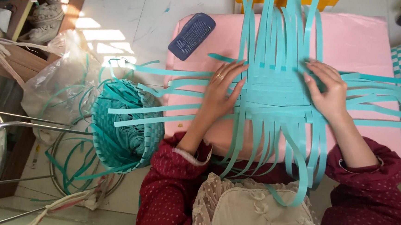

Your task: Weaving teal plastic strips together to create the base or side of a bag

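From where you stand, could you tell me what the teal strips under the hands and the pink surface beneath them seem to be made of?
The teal strips look like thin plastic strapping: flat, even in width, slightly glossy, and springy where the loose ends curve without creasing. The pink surface appears to be a padded, matte, cloth-covered cushion, judging by its rounded corners, though this is uncertain. Both the left hand and right hand press flat on the weave.

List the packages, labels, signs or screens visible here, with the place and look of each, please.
Dark blue case: flat, oblong, with pale print on its face, lying on the upper left corner of the pink cushion.
Clear plastic bag: crumpled, on the floor left of the woven teal basket, holding teal strips.
No sign or screen is visible.
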